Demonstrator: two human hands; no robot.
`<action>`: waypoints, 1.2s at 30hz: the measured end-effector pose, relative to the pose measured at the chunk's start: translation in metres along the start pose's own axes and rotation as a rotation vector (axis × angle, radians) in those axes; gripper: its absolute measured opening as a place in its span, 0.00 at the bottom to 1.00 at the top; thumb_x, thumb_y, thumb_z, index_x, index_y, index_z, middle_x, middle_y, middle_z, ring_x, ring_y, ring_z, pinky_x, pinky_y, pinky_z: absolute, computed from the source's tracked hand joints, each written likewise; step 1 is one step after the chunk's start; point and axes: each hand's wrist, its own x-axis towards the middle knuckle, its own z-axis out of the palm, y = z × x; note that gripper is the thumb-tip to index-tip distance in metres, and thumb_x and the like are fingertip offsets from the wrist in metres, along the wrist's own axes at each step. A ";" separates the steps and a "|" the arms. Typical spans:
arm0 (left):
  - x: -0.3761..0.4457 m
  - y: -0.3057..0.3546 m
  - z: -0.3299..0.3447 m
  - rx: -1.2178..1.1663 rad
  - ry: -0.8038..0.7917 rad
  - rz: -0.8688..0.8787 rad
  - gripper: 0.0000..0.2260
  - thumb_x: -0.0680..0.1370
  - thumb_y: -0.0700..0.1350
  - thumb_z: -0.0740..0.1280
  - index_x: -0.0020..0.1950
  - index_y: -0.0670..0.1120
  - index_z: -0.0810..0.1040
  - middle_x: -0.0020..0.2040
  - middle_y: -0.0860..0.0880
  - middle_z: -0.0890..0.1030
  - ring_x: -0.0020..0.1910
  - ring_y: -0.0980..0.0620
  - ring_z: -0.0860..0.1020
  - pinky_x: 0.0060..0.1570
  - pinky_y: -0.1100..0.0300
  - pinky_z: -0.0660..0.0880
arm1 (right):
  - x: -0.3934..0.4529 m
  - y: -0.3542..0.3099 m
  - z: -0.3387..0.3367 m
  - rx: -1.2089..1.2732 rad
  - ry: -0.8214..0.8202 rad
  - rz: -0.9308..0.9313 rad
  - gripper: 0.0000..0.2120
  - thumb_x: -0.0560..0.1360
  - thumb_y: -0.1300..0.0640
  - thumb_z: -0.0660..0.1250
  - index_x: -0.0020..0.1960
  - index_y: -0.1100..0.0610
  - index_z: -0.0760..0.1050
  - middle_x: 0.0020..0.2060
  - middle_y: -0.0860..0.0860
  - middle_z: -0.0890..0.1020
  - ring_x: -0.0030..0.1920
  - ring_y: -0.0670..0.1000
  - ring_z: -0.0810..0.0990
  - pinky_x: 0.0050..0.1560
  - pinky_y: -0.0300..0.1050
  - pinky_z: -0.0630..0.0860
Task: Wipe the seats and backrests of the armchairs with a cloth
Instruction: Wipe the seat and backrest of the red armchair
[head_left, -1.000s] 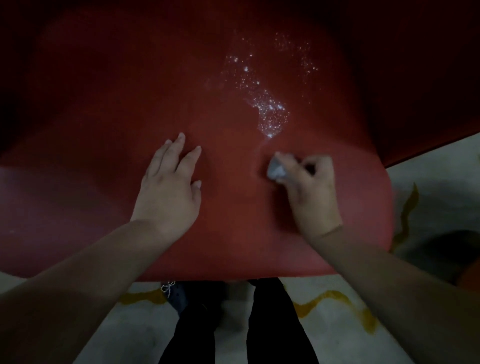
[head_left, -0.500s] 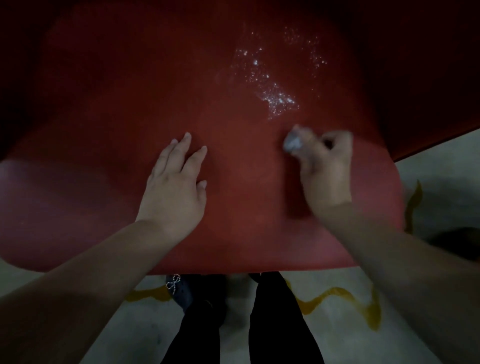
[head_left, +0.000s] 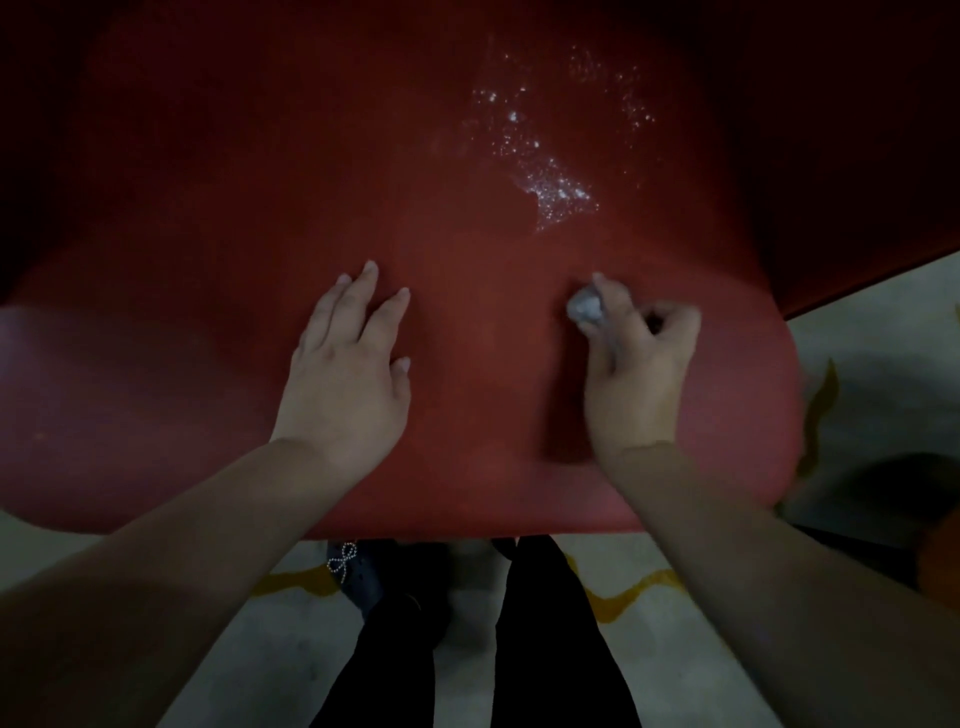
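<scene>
From the head camera we look straight down on a red chair seat (head_left: 467, 291), a smooth, moulded surface with a soft sheen and a broad rounded front edge that curves down toward us. Its far part sinks into shadow. On the far right of the seat sits a patch of droplets (head_left: 550, 171), a scatter of tiny bright specks that thickens into a ragged wet streak pointing toward our right hand.

Our left hand (head_left: 348, 364) lies flat on the seat, palm down, fingers straight and slightly spread, holding nothing. Our right hand (head_left: 636, 374) rests on the seat well apart from the left, fingers curled and pinching a small cloth (head_left: 584, 307). Only a pale grey, crumpled wad of it shows, bulging out at the fingertips and touching the red surface just short of the wet streak. The hand is slightly blurred, so we cannot make out the weave.

Below the seat edge we see a pale, matt floor (head_left: 701, 639) crossed by a wavy yellow line (head_left: 628, 592). Our legs in black trousers (head_left: 545, 639) stand close to the chair, and a dark shoe (head_left: 363, 571) carries a small beaded bow (head_left: 343, 556).
</scene>
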 end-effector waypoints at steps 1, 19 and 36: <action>0.000 0.000 0.000 -0.002 0.001 0.000 0.26 0.79 0.45 0.62 0.77 0.50 0.60 0.79 0.50 0.51 0.77 0.48 0.48 0.73 0.48 0.54 | -0.003 -0.006 0.010 -0.022 0.054 -0.039 0.12 0.77 0.46 0.63 0.55 0.53 0.75 0.44 0.38 0.68 0.45 0.31 0.67 0.48 0.19 0.62; 0.025 0.005 -0.008 -0.012 0.053 -0.051 0.26 0.78 0.45 0.62 0.76 0.50 0.62 0.79 0.49 0.53 0.77 0.48 0.50 0.74 0.49 0.53 | 0.012 -0.055 0.046 -0.057 -0.250 -0.567 0.09 0.73 0.45 0.68 0.50 0.46 0.79 0.47 0.55 0.74 0.48 0.54 0.75 0.48 0.51 0.74; 0.097 0.010 -0.020 -0.028 0.149 -0.210 0.26 0.78 0.46 0.63 0.76 0.52 0.60 0.79 0.48 0.53 0.77 0.46 0.50 0.74 0.46 0.52 | 0.137 -0.049 0.042 0.068 -0.063 -0.127 0.11 0.76 0.57 0.68 0.58 0.53 0.78 0.51 0.46 0.67 0.50 0.43 0.70 0.55 0.33 0.70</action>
